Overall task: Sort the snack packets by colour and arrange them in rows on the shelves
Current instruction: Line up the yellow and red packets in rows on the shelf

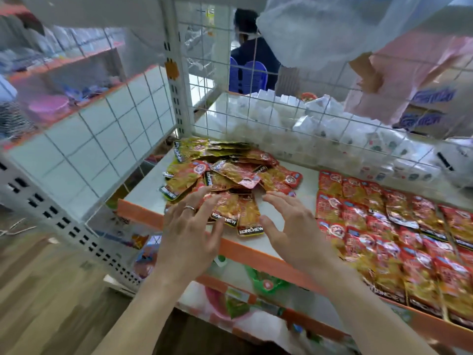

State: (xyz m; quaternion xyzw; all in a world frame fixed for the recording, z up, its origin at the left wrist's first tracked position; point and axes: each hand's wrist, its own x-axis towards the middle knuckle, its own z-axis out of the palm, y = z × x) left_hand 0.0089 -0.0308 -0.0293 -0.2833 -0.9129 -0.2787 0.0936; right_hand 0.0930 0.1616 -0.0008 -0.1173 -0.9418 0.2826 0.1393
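Both left hand & right hand are spread, nothing gripped, at 6 o'clock of packet pile; red rows at 3. Pkts could be raked off shelf edge if pulled fast.

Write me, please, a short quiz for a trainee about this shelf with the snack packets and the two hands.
1. True or false: the left hand wears a thin silver ring.
2. The neat rows of red foil snack packets lie (a) left or (b) right of the loose pile of red-and-gold foil packets?
3. What colour is the front edge of the shelf?
Key: 1 true; 2 b; 3 orange.
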